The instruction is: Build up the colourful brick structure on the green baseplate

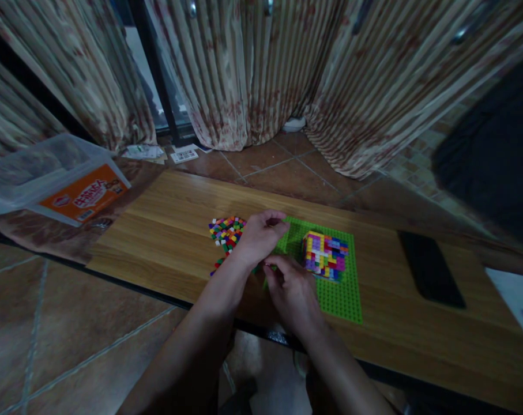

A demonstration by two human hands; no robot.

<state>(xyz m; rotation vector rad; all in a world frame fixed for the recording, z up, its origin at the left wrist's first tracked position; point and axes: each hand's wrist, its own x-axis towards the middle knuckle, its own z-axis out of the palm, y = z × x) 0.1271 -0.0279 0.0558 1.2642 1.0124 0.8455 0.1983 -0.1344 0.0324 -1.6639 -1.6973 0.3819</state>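
My left hand [263, 233] reaches over the left edge of a green studded baseplate [339, 302], its fingers loosely bent and apart, with nothing visible in them. Just below and to its right, my right hand [293, 285] has thumb and index finger pinched together. A tiny speck shows at those fingertips, too small to make out. On the baseplate, right of both hands, stands a block built of multicoloured toy bricks [326, 255]. To the left lies a heap of loose small bricks [226, 231], partly hidden by my left hand and forearm.
The wooden table [157, 225] carries a flat black object [432, 268] on the right and a white sheet [514, 300] at its right end. A clear plastic bin [49, 167] with an orange label stands far left. Striped curtains [244, 69] hang behind; papers [184, 154] lie beyond the table.
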